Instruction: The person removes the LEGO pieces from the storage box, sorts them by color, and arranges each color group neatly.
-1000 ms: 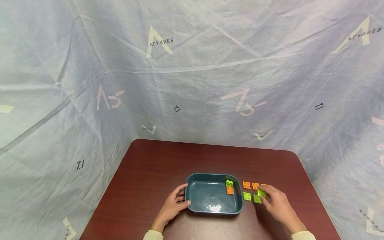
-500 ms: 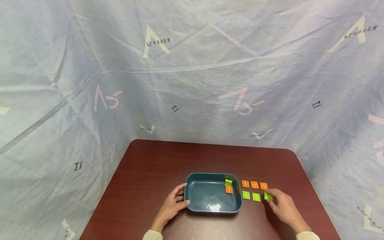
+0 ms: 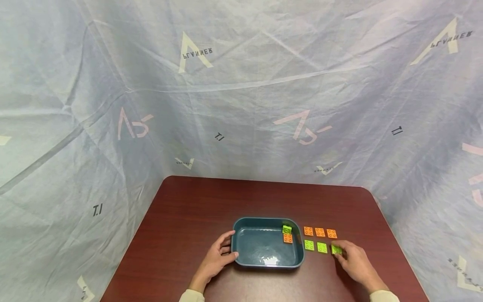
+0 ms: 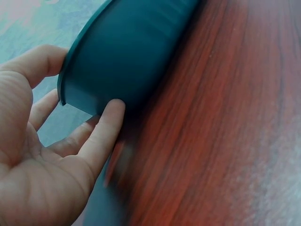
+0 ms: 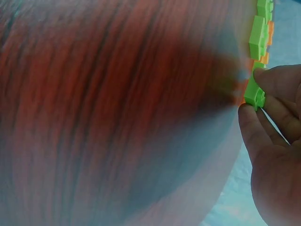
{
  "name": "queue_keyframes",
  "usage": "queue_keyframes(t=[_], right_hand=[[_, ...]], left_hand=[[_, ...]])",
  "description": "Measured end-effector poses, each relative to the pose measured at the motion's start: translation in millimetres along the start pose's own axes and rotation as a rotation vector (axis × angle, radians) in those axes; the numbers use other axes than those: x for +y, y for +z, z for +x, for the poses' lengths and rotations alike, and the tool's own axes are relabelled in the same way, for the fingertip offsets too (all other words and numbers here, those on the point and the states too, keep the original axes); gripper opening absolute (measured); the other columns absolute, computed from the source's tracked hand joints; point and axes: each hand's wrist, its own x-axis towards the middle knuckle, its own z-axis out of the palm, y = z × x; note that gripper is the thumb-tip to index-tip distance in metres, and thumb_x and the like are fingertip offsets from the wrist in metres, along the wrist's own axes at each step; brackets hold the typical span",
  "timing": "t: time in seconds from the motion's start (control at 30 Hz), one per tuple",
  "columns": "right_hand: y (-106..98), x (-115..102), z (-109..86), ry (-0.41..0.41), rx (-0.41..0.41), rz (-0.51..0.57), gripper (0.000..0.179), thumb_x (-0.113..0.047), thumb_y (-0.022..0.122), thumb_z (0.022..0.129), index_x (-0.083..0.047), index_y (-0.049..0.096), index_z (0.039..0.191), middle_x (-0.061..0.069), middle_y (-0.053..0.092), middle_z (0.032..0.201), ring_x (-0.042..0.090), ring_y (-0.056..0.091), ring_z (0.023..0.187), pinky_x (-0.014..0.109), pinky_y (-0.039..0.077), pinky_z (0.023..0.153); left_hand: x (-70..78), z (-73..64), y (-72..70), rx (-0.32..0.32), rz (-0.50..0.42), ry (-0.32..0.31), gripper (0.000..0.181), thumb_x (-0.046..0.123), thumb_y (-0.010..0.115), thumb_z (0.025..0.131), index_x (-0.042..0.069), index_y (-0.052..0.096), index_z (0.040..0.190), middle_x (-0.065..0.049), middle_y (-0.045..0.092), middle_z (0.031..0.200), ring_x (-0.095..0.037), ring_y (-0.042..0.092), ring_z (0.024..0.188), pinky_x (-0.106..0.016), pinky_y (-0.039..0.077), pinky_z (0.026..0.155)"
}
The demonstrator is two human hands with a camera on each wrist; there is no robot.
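Note:
My left hand holds the left end of a dark teal plastic tray. Its thumb and fingers are spread along the rim and outer wall, as the left wrist view also shows. Inside the tray, at the right, sit a green toy building block and an orange block. My right hand pinches another green block between thumb and fingers, down at the table at the right end of a green row. To its left lie two more green blocks, one close by and one beside the tray.
Behind the green row stand three orange blocks in line, the middle orange block among them. Everything rests on a dark red wooden table. Grey printed cloth hangs around its back and sides.
My right hand has carried its green block rightward and down to the end of the green row, then drawn it slightly nearer. My left hand stays on the tray.

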Motion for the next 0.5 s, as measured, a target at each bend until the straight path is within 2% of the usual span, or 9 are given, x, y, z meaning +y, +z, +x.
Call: queue_keyframes(t=[0.2, 0.5], right_hand=[[4.9, 3.1, 0.1, -0.047, 0.032, -0.021, 0.034, 0.000, 0.083, 0.085, -0.005, 0.077, 0.118, 0.014, 0.076, 0.116, 0.035, 0.072, 0.104, 0.053, 0.059, 0.084], [8.9, 2.9, 3.1, -0.013, -0.002, -0.020, 0.033, -0.003, 0.082, 0.088, -0.005, 0.077, 0.121, 0.014, 0.075, 0.117, 0.036, 0.070, 0.107, 0.055, 0.058, 0.085]], left_hand=[[0.1, -0.1, 1.0, 0.003, -0.003, 0.004, 0.073, 0.010, 0.077, 0.097, 0.018, 0.043, 0.161, -0.027, 0.052, 0.152, -0.042, 0.061, 0.127, -0.028, 0.056, 0.090], [0.0, -0.2, 1.3, 0.003, -0.011, -0.007, 0.073, 0.011, 0.077, 0.097, 0.019, 0.043, 0.161, -0.027, 0.051, 0.152, -0.042, 0.062, 0.127, -0.028, 0.056, 0.090]])
